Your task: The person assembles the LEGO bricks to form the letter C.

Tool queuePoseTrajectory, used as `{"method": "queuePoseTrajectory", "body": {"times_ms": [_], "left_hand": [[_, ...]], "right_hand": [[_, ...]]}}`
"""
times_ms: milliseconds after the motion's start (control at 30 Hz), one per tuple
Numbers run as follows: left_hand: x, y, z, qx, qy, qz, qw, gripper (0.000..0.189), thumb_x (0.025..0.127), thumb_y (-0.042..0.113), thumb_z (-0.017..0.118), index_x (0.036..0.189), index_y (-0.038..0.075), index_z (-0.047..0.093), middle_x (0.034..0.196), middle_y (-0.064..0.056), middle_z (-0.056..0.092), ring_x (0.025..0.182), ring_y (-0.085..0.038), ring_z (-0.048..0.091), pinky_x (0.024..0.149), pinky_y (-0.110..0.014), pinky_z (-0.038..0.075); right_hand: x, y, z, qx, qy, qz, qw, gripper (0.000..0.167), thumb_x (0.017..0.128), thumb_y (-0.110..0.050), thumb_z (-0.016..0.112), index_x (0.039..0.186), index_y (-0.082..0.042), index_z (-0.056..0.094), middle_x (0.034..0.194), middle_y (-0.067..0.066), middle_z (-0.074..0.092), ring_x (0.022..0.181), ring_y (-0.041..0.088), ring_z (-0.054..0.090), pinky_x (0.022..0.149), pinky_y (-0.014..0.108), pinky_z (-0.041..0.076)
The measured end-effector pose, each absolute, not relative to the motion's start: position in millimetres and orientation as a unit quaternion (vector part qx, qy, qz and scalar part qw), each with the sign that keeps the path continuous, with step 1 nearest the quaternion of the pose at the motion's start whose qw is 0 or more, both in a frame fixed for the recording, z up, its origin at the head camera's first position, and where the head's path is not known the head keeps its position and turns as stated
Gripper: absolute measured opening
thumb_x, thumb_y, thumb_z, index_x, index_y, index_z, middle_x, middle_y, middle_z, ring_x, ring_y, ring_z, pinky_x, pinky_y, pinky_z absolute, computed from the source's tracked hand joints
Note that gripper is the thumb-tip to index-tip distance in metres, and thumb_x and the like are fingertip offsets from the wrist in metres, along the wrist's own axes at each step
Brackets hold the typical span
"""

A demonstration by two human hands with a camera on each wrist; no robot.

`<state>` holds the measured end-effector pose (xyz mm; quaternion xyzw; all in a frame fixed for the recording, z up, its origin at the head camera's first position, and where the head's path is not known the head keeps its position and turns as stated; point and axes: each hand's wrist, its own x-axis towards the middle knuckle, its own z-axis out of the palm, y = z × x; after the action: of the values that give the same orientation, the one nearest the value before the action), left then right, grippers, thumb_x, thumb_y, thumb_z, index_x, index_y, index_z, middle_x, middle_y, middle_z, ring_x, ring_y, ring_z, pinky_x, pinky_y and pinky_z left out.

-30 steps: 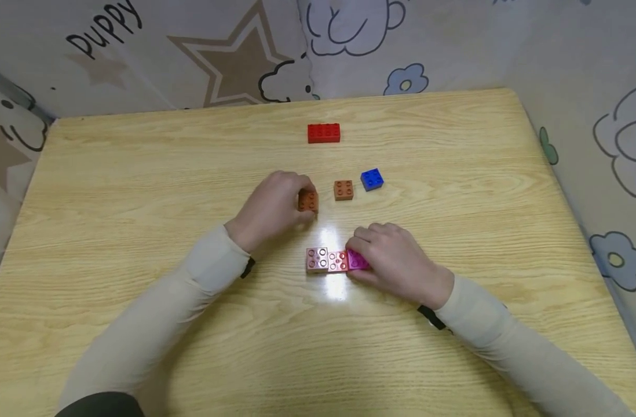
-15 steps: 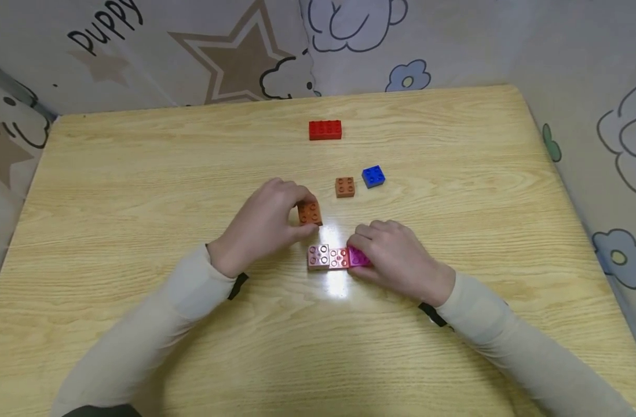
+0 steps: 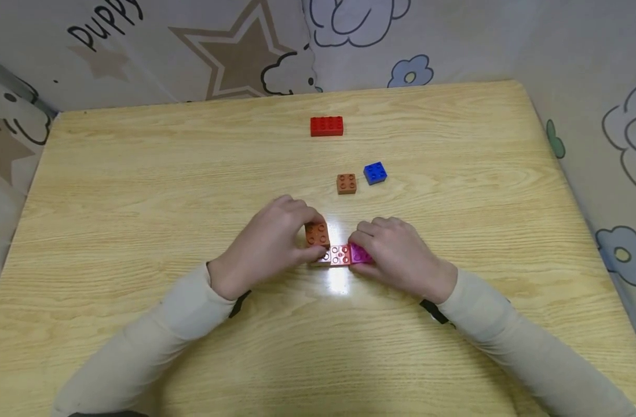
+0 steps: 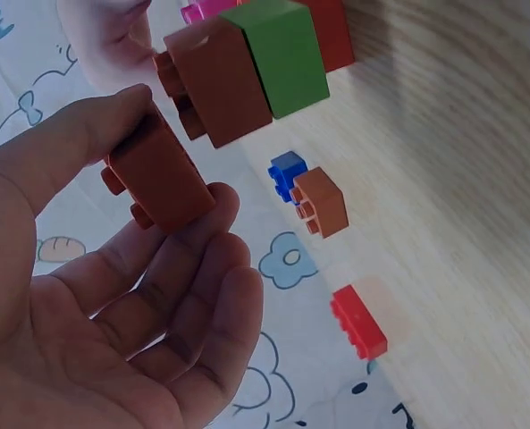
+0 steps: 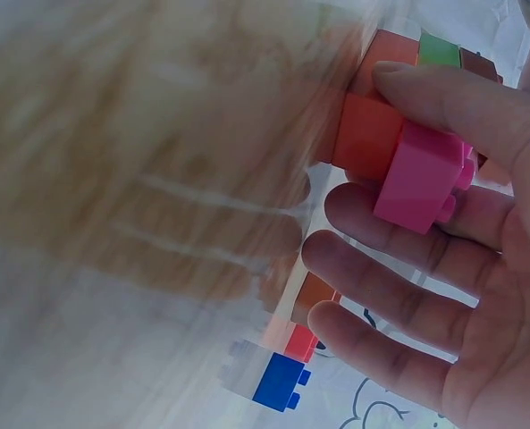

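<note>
My left hand (image 3: 266, 249) pinches a brown two-by-two toy brick (image 3: 317, 233) between thumb and fingers, close by the left end of a joined row of bricks. At that end a brown brick (image 4: 220, 80) sits over a green brick (image 4: 287, 58), with a red brick (image 4: 332, 31) below it in the left wrist view. The row's middle brick (image 3: 340, 255) shows bare studs, washed out by glare. My right hand (image 3: 401, 258) grips the right end, where a pink brick (image 5: 421, 174) sits on an orange-red brick (image 5: 367, 134). The thumb and fingers hold both sides.
Beyond the hands, another brown brick (image 3: 346, 183) and a blue brick (image 3: 375, 172) lie side by side on the wooden table (image 3: 141, 179). Farther back lies a longer red brick (image 3: 326, 126). Patterned walls (image 3: 349, 63) border the table's back and sides.
My left hand has brought its brown brick toward me and slightly right, and now overlaps the row's left end. My right hand has kept its hold on the pink end.
</note>
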<state>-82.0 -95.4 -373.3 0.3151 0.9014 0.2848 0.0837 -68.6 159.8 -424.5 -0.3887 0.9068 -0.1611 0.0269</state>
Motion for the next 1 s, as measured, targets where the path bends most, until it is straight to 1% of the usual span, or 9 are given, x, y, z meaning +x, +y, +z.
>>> {"method": "queuePoseTrajectory", "body": {"times_ms": [133, 233, 367, 467, 667, 900, 1000], "left_hand": [[-78, -95, -376, 0.328, 0.9, 0.276, 0.077, 0.032, 0.084, 0.018, 0.097, 0.105, 0.002, 0.079, 0.098, -0.005, 0.075, 0.094, -0.024, 0.062, 0.086, -0.039, 0.054], [-76, -94, -377, 0.336, 0.899, 0.269, 0.076, 0.033, 0.084, 0.02, 0.097, 0.104, 0.002, 0.079, 0.097, -0.005, 0.075, 0.095, -0.024, 0.063, 0.087, -0.039, 0.054], [-73, -94, -376, 0.344, 0.9, 0.255, 0.076, 0.037, 0.085, 0.024, 0.097, 0.108, 0.001, 0.079, 0.102, -0.007, 0.076, 0.1, -0.026, 0.066, 0.095, -0.041, 0.055], [-72, -94, -377, 0.348, 0.902, 0.245, 0.071, 0.037, 0.085, 0.024, 0.097, 0.108, 0.001, 0.079, 0.102, -0.007, 0.076, 0.101, -0.026, 0.066, 0.096, -0.041, 0.055], [-70, -92, -377, 0.358, 0.904, 0.23, 0.055, 0.033, 0.085, 0.024, 0.096, 0.1, 0.003, 0.077, 0.093, -0.003, 0.071, 0.094, -0.023, 0.062, 0.089, -0.039, 0.054], [-63, -86, -373, 0.384, 0.91, 0.156, -0.005, 0.035, 0.084, 0.031, 0.097, 0.093, 0.005, 0.075, 0.088, -0.003, 0.07, 0.081, -0.023, 0.057, 0.079, -0.039, 0.052], [-63, -84, -371, 0.374, 0.913, 0.163, 0.01, 0.032, 0.084, 0.027, 0.098, 0.092, 0.005, 0.076, 0.087, -0.003, 0.071, 0.079, -0.022, 0.055, 0.078, -0.038, 0.051]], "right_hand": [[-68, 160, -424, -0.387, 0.907, -0.164, 0.029, 0.034, 0.088, -0.028, 0.093, 0.106, -0.004, 0.077, 0.095, 0.005, 0.073, 0.085, 0.025, 0.067, 0.078, 0.046, 0.059], [-68, 159, -424, -0.387, 0.906, -0.167, 0.029, 0.033, 0.088, -0.027, 0.093, 0.105, -0.004, 0.076, 0.094, 0.005, 0.072, 0.084, 0.025, 0.067, 0.076, 0.045, 0.059], [-69, 159, -424, -0.388, 0.905, -0.17, 0.03, 0.032, 0.088, -0.027, 0.093, 0.104, -0.005, 0.076, 0.092, 0.003, 0.071, 0.082, 0.024, 0.066, 0.075, 0.044, 0.058], [-69, 159, -425, -0.389, 0.905, -0.17, 0.029, 0.032, 0.088, -0.027, 0.093, 0.104, -0.005, 0.076, 0.092, 0.003, 0.071, 0.082, 0.023, 0.066, 0.074, 0.044, 0.058], [-70, 159, -424, -0.389, 0.906, -0.166, 0.03, 0.033, 0.088, -0.027, 0.093, 0.105, -0.005, 0.077, 0.095, 0.005, 0.073, 0.083, 0.025, 0.067, 0.073, 0.043, 0.058], [-70, 160, -424, -0.392, 0.905, -0.164, 0.023, 0.033, 0.088, -0.028, 0.093, 0.104, -0.005, 0.076, 0.094, 0.005, 0.072, 0.083, 0.025, 0.066, 0.071, 0.043, 0.057], [-70, 160, -425, -0.391, 0.905, -0.165, 0.024, 0.033, 0.088, -0.028, 0.093, 0.104, -0.005, 0.077, 0.095, 0.005, 0.073, 0.083, 0.025, 0.067, 0.072, 0.043, 0.057]]}}
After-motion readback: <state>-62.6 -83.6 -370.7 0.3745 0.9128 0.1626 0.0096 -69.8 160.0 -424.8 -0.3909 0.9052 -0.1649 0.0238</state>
